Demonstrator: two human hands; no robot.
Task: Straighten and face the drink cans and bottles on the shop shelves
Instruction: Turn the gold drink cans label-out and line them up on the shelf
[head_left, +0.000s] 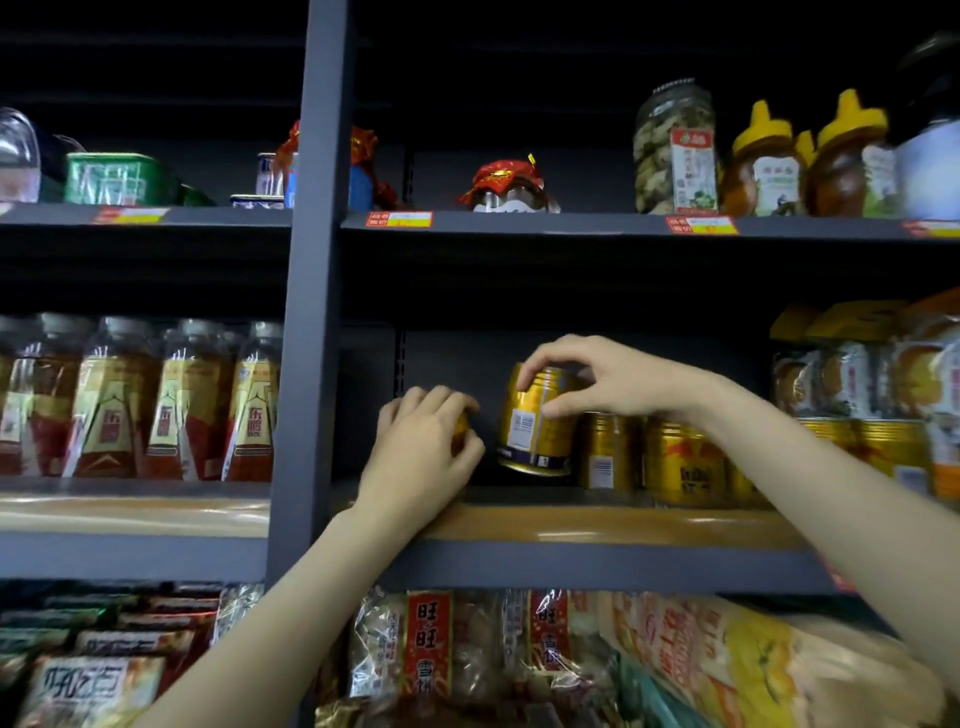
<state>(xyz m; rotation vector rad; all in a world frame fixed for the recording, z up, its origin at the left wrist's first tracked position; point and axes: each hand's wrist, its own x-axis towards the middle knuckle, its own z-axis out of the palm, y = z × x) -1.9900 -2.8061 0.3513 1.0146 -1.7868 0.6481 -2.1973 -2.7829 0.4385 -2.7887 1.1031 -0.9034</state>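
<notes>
My right hand (597, 376) grips the top of a gold drink can (535, 426) and holds it tilted, lifted a little off the middle shelf (597, 525); its barcode faces me. My left hand (426, 441) is closed around another gold can (461, 428) just to the left, and the fingers hide almost all of it. To the right stands a row of upright gold cans (680, 462), one showing a red logo. Tall bottles with red and cream labels (171, 410) fill the middle shelf of the left bay.
A grey upright post (306, 312) divides the two bays. Jars and honey bottles (763, 166) stand on the upper shelf. Packaged cakes (883, 374) sit at the far right of the middle shelf. Snack bags (467, 649) crowd the shelf below.
</notes>
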